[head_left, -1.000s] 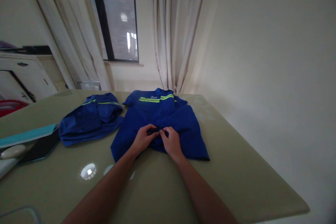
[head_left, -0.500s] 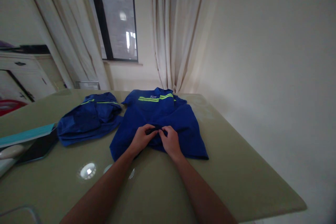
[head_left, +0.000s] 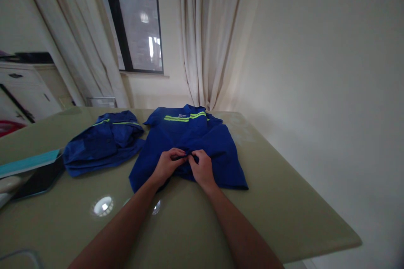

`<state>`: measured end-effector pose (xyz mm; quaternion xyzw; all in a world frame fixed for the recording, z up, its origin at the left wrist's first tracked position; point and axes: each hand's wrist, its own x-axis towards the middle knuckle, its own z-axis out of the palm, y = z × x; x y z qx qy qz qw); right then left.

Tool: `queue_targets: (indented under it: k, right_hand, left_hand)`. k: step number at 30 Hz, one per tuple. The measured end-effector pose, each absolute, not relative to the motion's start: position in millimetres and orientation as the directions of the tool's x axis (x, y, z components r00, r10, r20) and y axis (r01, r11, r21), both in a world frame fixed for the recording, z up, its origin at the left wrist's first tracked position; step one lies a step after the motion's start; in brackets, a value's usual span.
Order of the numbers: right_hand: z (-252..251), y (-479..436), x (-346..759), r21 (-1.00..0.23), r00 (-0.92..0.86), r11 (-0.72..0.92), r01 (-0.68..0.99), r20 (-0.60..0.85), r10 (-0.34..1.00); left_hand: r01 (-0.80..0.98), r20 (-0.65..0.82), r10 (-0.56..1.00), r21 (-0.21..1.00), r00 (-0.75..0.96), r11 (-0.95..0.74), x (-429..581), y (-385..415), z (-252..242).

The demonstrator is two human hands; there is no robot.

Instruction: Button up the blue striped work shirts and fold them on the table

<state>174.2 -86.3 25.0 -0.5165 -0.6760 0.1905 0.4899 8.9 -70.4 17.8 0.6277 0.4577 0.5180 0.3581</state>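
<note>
A blue short-sleeved work shirt (head_left: 186, 132) with yellow-green stripes across the chest lies spread on the table (head_left: 277, 201), its collar toward the window. Near its lower middle, my left hand (head_left: 168, 164) pinches the cloth between thumb and fingers. My right hand (head_left: 201, 168) is closed beside it, also pinching the shirt front, and the two sets of fingertips almost meet. The cloth bunches up between them. Whether a button sits in the fingers is too small to tell.
Left of the shirt lies a second blue garment (head_left: 104, 143) with similar stripes, crumpled. Farther left are a turquoise flat item (head_left: 30, 163), a dark flat object (head_left: 39, 180) and a pale rounded object (head_left: 9, 184). A wall (head_left: 331, 92) borders the table's right side; curtains (head_left: 210, 42) hang behind.
The view has shifted slightly, so everything sits a little farther left. Both hands stay at the same spot on the shirt, with the fingers slightly rearranged.
</note>
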Motion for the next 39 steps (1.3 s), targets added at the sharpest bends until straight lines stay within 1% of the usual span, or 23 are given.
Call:
queue_targets:
  k: [8,16,21,25,30,34,39]
  right_hand:
    - [26,-86,176,-0.752,-0.018,0.444,0.487,0.499,0.866]
    - [22,-80,180,-0.742,-0.042,0.479,0.47,0.523,0.851]
    - [23,-79,185,-0.753,-0.076,0.508,0.419,0.528,0.846]
    - [27,-79,189,-0.764,-0.104,0.524,0.376,0.527,0.844]
    - [27,-76,192,-0.806,-0.125,0.483,0.343,0.47,0.874]
    - [25,-73,194,-0.821,-0.128,0.47,0.323,0.454,0.882]
    - [28,-75,196,-0.808,-0.182,0.524,0.27,0.492,0.851]
  left_hand:
    - [0.189,0.276,0.961,0.942,0.025,-0.276,10,-71,18]
    - [0.259,0.227,0.973,0.938,0.05,-0.232,11,-75,26]
    - [0.296,0.201,0.978,0.932,0.057,-0.209,8,-74,27]
    - [0.309,0.193,0.976,0.926,0.101,-0.216,5,-76,32]
    - [0.274,0.196,0.95,0.926,0.243,-0.261,2,-80,36]
    - [0.266,0.156,0.955,0.938,0.252,-0.223,1,-79,32]
    - [0.292,0.113,0.953,0.936,0.281,-0.198,-1,-77,27]
